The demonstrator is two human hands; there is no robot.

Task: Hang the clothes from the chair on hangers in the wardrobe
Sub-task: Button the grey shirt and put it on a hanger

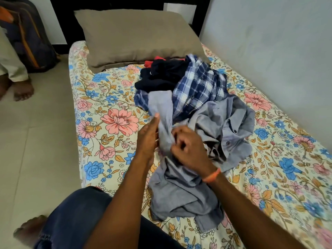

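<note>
The bed (111,123) fills the view, floral sheet running from the headboard end down to the near edge, right side tight against the wall (269,42). A big taupe pillow (136,36) sits across the head end. Right of the bed's middle, a pile of clothes: a grey shirt (181,187) sprawls from the centre down toward the near edge, a blue check shirt (199,87) lies just behind it, and a dark garment (161,72) sits behind that, touching the pillow's near edge, with a bit of red cloth (150,63) peeking out beside it. On the floor off the bed's left side, a dark bag (28,36) with orange trim leans near the head corner, and another person's bare foot (23,90) stands close by. Now the hands, both over the grey shirt at the bed's middle: the left hand (148,139) is up with fingers fairly straight, thumb pressed against a raised fold of the grey shirt, and the right hand (188,150), orange band (212,176) at the wrist, is curled, pinching that same fold from the other side.
</note>
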